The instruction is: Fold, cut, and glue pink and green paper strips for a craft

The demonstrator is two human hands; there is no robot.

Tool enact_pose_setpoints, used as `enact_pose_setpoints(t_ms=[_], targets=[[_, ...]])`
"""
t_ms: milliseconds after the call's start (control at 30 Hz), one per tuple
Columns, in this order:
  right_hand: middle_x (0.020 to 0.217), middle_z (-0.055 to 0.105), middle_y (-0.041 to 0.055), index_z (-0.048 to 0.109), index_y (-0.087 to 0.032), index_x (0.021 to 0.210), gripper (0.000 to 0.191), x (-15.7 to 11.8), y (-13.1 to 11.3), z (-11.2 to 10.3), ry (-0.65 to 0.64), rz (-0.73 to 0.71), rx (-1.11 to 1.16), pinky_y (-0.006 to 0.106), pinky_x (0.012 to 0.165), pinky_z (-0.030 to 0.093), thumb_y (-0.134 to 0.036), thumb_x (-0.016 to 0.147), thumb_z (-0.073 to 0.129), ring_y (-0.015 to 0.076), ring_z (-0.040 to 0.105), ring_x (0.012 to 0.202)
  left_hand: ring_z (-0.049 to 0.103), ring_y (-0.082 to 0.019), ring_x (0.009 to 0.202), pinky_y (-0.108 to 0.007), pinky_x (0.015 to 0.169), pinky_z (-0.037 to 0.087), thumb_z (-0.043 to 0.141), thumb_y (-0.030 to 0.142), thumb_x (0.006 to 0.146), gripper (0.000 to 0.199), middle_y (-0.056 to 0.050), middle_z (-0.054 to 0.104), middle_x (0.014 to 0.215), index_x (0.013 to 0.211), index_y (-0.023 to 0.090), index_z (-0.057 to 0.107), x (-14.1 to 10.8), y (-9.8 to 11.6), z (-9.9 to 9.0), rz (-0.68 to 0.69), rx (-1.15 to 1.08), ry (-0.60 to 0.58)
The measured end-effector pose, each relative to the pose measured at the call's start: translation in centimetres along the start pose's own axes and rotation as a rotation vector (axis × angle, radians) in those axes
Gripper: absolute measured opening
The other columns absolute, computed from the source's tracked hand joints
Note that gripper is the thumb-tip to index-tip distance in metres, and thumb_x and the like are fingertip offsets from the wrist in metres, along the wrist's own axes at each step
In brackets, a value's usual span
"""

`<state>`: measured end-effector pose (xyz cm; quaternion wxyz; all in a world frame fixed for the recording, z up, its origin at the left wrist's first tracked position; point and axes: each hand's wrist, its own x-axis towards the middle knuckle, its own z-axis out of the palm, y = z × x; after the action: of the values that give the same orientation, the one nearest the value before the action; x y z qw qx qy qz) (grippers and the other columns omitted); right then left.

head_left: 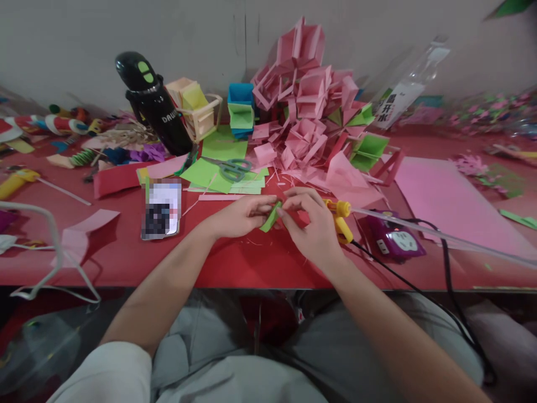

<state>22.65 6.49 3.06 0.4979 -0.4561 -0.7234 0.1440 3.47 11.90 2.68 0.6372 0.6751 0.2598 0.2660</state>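
Note:
A small strip of green paper (271, 218) is held between my two hands, over the front part of the red table. My left hand (245, 215) pinches it from the left, its fingers bent. From the right, my right hand (310, 221) grips the strip's upper end between thumb and fingers. Just beyond my right hand lies a yellow glue gun (343, 223), partly covered by that hand. Grey-green scissors (232, 169) rest on green paper sheets (210, 178) behind my left hand. A large heap of folded pink paper pieces (304, 101) stands at the back.
A phone (161, 210) lies left of my hands on the red table (260, 268). A black bottle (157, 106) and a clear bottle (409, 84) stand farther back. The purple power socket (394, 238), its cables and a long clear rod (440, 232) are at the right.

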Motion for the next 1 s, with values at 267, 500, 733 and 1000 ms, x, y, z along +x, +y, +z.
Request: enact_pose_setpoints(t_ms=[267,500,733,1000], targets=[[0.104,0.071,0.0048,0.066,-0.023,0.109,0.021,-0.1,0.1,-0.1,-0.023,0.148,0.185,0.038,0.085,0.058,-0.017,0.089,0.067,0.0196,0.069,0.093,0.071,-0.025,0.104,-0.04,0.092,0.054,0.071,0.031,0.085,0.043,-0.013,0.071,0.121,0.125,0.018,0.065,-0.7,1.4,-0.2,-0.119,-0.099,0.025],[0.109,0.07,0.0056,0.07,-0.025,0.112,0.023,-0.2,0.6,0.4,0.016,0.142,0.2,0.038,0.087,0.058,-0.02,0.09,0.068,0.0205,0.068,0.098,0.069,-0.026,0.108,-0.04,0.097,0.052,0.076,0.035,0.082,0.037,-0.011,0.074,0.116,0.114,0.016,0.073,-0.3,0.7,-0.3,0.076,0.223,0.213],[0.087,0.074,0.0035,0.073,-0.021,0.093,0.009,0.5,1.6,0.8,-0.08,0.189,0.159,0.034,0.075,0.055,-0.026,0.091,0.066,0.0184,0.068,0.079,0.071,-0.022,0.1,-0.037,0.093,0.055,0.075,0.031,0.083,0.027,-0.009,0.076,0.108,0.106,0.018,0.074,-0.6,1.0,-1.2,0.098,0.324,0.258],[0.076,0.063,0.0007,0.063,-0.02,0.086,0.019,1.4,1.1,-0.1,-0.297,0.15,0.137,0.029,0.064,0.043,-0.034,0.097,0.057,0.0145,0.055,0.067,0.072,-0.021,0.094,-0.033,0.086,0.057,0.078,0.034,0.08,0.027,-0.008,0.077,0.104,0.103,0.018,0.079,-0.6,1.4,-1.9,0.129,0.298,0.251]])
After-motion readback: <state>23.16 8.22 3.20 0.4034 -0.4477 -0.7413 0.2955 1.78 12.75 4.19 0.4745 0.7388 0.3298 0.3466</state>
